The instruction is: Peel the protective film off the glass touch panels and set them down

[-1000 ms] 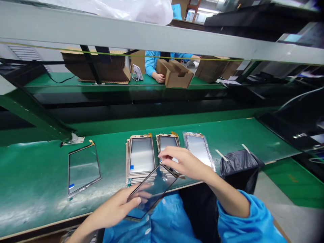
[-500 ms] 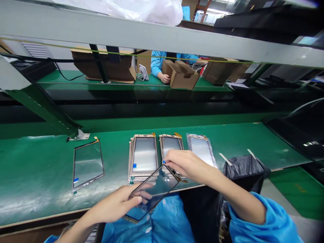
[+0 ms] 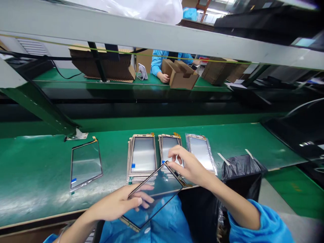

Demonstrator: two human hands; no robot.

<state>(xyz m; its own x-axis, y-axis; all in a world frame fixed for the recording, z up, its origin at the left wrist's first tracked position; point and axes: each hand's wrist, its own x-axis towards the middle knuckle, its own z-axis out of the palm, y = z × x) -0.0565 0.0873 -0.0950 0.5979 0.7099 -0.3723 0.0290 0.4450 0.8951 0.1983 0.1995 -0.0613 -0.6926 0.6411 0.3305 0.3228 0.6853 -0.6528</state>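
A clear touch panel with a black border point(image 3: 159, 197) is tilted above the bench's front edge. My left hand point(image 3: 121, 202) grips its left edge, thumb on the near face and fingers showing through the glass behind. My right hand point(image 3: 189, 165) is at the panel's upper corner, its thumb by the corner, its fingers curled and apart from the thumb. Behind the hands stand a left stack of panels point(image 3: 144, 153) and a middle stack point(image 3: 170, 146), partly hidden by my right hand. One more panel point(image 3: 86, 163) with a blue tab lies alone at the left.
Film-wrapped panels point(image 3: 200, 152) lie right of the stacks. A black bag-lined bin point(image 3: 243, 168) is taped to the bench edge. A green post point(image 3: 43, 104) rises at left, under a pale shelf beam point(image 3: 152, 33). Across, a co-worker's hand point(image 3: 164, 78) touches a cardboard box point(image 3: 183, 76).
My right fingers have come apart from their pinch at the panel's corner, lifting slightly. The held panel has shifted a little; my left hand keeps its grip.
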